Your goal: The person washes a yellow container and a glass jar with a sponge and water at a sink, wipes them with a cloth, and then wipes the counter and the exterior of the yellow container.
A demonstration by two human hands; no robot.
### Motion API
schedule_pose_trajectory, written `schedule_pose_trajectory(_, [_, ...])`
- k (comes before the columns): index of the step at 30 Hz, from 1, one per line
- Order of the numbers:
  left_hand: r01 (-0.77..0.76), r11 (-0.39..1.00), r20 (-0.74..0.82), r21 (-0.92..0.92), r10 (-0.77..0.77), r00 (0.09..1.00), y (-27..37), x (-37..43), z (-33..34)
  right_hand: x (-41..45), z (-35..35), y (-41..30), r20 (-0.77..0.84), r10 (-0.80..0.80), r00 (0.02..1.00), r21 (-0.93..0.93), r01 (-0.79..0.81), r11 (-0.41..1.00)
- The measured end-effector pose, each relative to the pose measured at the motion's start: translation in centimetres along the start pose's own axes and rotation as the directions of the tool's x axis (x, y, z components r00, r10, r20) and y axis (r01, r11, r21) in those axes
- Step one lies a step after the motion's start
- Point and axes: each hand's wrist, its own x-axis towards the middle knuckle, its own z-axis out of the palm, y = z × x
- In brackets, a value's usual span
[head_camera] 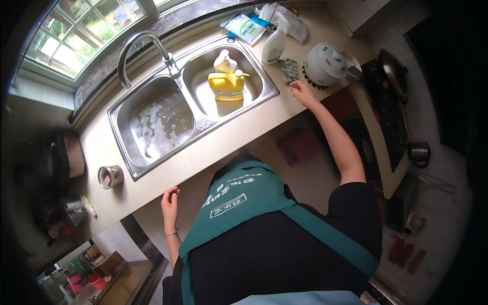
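My right hand (304, 94) is over the counter, fingers bent, its fingertips at the lower edge of a green-and-white striped cloth (290, 70). Whether they grip the cloth cannot be told. Just right of it stands a white lidded enamel pot (324, 66) with small red flowers, on a dark beaded trivet (313, 82). My left hand (170, 202), loosely curled and empty, hangs by the counter's front edge. Between the hands lies a steel double sink (204, 124). Foamy water (164, 122) covers the left basin's bottom; the right basin holds a yellow detergent jug (227, 85) and a white pump bottle (225, 63).
A white spray bottle (275, 42) and plastic packets (246, 28) stand behind the cloth. The curved faucet (143, 36) arches over the left basin. A glass jar (110, 176) sits near the left counter edge. At right is a stove with a lidded wok (392, 74).
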Motion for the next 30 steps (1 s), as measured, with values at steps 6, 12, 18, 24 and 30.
schedule_pose_trajectory(6, [0.013, 0.998, 0.014, 0.066, -0.014, 1.000, 2.8, 2.6, 4.4, 5.8, -0.6, 1.4, -0.070, 0.064, 0.995, -0.237, -0.079, 0.968])
schedule_pose_trajectory(12, [0.048, 0.996, 0.049, 0.079, -0.052, 0.997, 5.9, 4.7, 8.9, 8.5, 0.9, 0.8, -0.281, -0.037, 0.959, -0.596, -0.144, 0.790])
schedule_pose_trajectory(18, [0.059, 0.992, 0.052, 0.108, -0.065, 0.997, 6.5, 5.0, 11.5, 11.0, -0.3, 5.0, -0.303, 0.179, 0.936, -0.122, -0.225, 0.967])
schedule_pose_trajectory(24, [0.026, 0.995, 0.083, 0.101, -0.034, 0.996, 8.0, 6.7, 13.9, 5.6, -3.2, -2.6, 0.244, 0.127, 0.961, 0.943, -0.266, 0.201])
schedule_pose_trajectory(30, [-0.200, 0.975, 0.181, 0.097, 0.180, 0.967, 14.7, 11.7, 16.3, 3.7, 1.0, -10.0, 0.461, -0.320, 0.828, 0.830, -0.530, -0.175])
